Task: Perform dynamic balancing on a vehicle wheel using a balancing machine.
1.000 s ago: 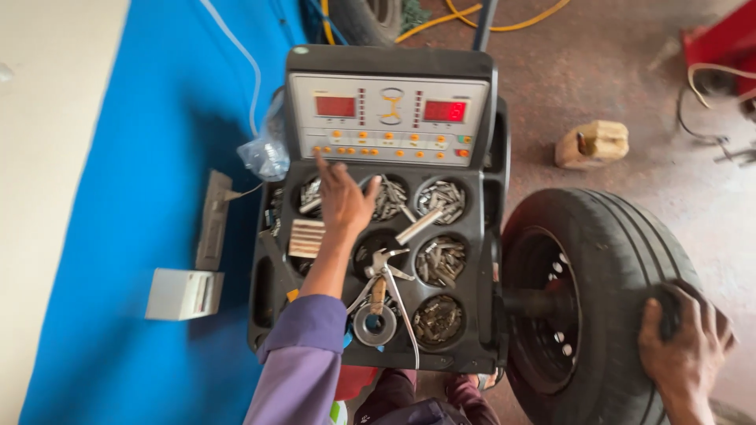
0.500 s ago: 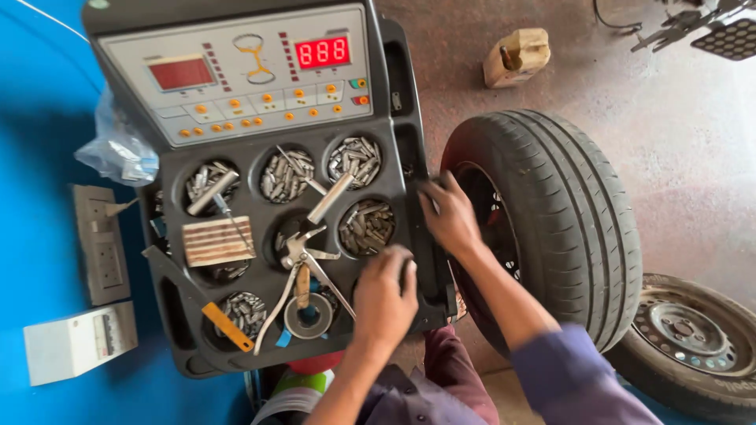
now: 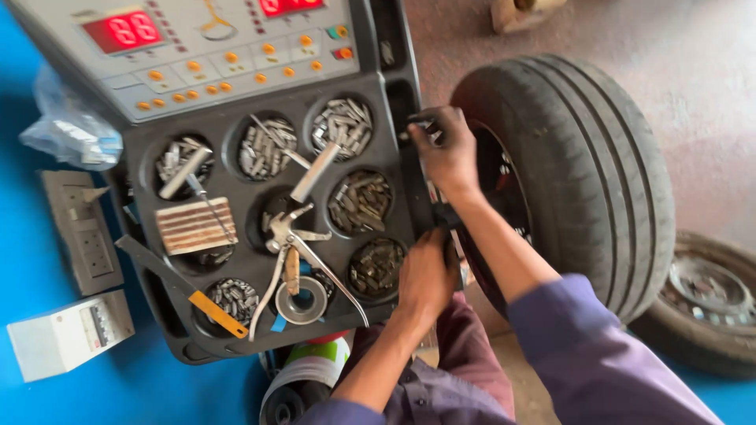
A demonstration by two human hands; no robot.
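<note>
The left hand (image 3: pixel 425 277), at six o'clock, rests curled on the tray's (image 3: pixel 236 330) right edge, touching the wheel's hub side; whether it grips anything I cannot tell. At one o'clock the right hand (image 3: pixel 445 149) pinches a small dark part against the rim of the mounted tyre (image 3: pixel 583 157). So the fitting looks underway, not finished, with the pliers (image 3: pixel 295 252) and weights untouched.

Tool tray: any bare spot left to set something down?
Hardly. The tool tray has weights in every round pocket, pliers and patch strips on top. Bare room: the concrete floor right of the tyre. Both hands crowd the tray-tyre gap.
</note>
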